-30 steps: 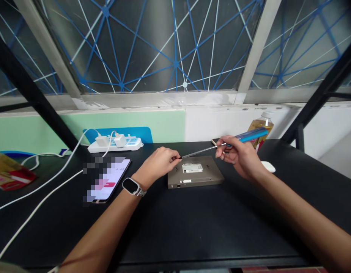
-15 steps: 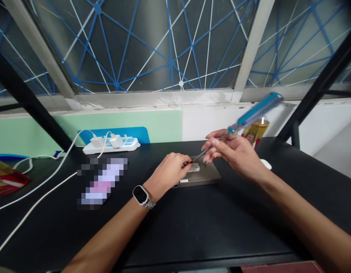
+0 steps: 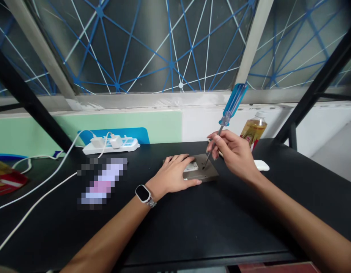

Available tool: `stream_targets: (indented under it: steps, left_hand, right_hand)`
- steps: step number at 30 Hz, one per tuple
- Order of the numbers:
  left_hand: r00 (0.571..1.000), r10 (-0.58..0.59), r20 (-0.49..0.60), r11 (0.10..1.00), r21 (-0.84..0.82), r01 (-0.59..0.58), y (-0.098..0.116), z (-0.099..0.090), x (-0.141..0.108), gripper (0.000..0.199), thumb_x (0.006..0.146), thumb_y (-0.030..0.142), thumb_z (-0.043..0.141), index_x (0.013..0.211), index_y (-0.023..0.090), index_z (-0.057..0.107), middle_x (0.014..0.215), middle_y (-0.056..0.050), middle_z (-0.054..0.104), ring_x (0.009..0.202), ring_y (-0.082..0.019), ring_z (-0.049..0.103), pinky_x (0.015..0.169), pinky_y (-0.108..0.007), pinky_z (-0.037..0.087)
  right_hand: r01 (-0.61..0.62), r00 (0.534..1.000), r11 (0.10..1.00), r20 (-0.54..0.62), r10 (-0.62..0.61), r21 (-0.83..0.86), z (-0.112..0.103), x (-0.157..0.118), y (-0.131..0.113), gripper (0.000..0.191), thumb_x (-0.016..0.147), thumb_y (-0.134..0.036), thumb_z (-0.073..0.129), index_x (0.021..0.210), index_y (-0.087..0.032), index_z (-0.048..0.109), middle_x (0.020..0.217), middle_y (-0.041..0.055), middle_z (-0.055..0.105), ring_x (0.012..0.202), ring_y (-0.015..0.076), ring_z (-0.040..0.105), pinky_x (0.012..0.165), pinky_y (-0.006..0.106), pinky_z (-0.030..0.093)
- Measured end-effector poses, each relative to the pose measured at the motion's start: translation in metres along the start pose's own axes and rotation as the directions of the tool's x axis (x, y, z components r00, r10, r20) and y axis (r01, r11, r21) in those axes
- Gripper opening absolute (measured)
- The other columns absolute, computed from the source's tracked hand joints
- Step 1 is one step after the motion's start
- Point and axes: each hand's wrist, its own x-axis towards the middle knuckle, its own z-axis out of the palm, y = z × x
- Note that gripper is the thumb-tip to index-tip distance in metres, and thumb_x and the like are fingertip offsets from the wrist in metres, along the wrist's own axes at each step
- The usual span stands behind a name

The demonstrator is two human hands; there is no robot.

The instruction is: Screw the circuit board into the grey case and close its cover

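A flat grey-brown box-shaped device (image 3: 208,172) with a pale label lies on the black table. My left hand (image 3: 175,172) rests on its left part, fingers spread and thumb along the near edge, hiding that side. Between the fingers and thumb of my right hand (image 3: 235,149) is the shaft of a screwdriver (image 3: 233,104) with a clear blue handle. The handle points up and leans slightly right. Its dark tip is at the device's top face, right of the label; whether it sits in a screw cannot be made out.
A drink bottle (image 3: 253,129) and a white rounded object (image 3: 262,165) stand beyond my right wrist. At the back left lies a white power strip (image 3: 112,146) with plugs and cables. A pixelated phone-like shape (image 3: 104,184) and a red-and-yellow packet (image 3: 7,178) are on the left.
The screwdriver has swung from a low slant to nearly upright, and its tip has moved right, away from my left fingers. My left hand has gone from pinched to spread flat on the device.
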Motion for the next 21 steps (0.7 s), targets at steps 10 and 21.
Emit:
stream_targets:
  steps: [10,21]
  left_hand:
    - [0.935,-0.301,-0.19,0.933,0.143,0.329,0.014,0.011,0.002,0.075,0.08,0.071,0.053,0.132,0.017,0.054,0.129,-0.016,0.058,0.114,-0.037,0.05,0.092,-0.053,0.039]
    - [0.937,-0.273,-0.219,0.952,0.08,0.296,0.011,0.014,0.002,0.073,0.078,0.071,0.056,0.127,0.016,0.057,0.125,-0.019,0.059,0.111,-0.039,0.051,0.091,-0.055,0.038]
  right_hand:
    - [0.008,1.0,0.998,-0.018,-0.009,-0.07,0.003,0.002,0.012,0.024,0.096,-0.04,0.054,0.096,-0.018,0.062,0.076,0.0027,0.067,0.054,0.0106,0.056,0.054,0.028,0.045]
    - [-0.02,1.0,0.997,-0.01,0.019,-0.081,0.005,0.004,0.015,0.028,0.095,-0.044,0.054,0.095,-0.018,0.062,0.077,0.0036,0.068,0.055,0.0113,0.057,0.056,0.029,0.047]
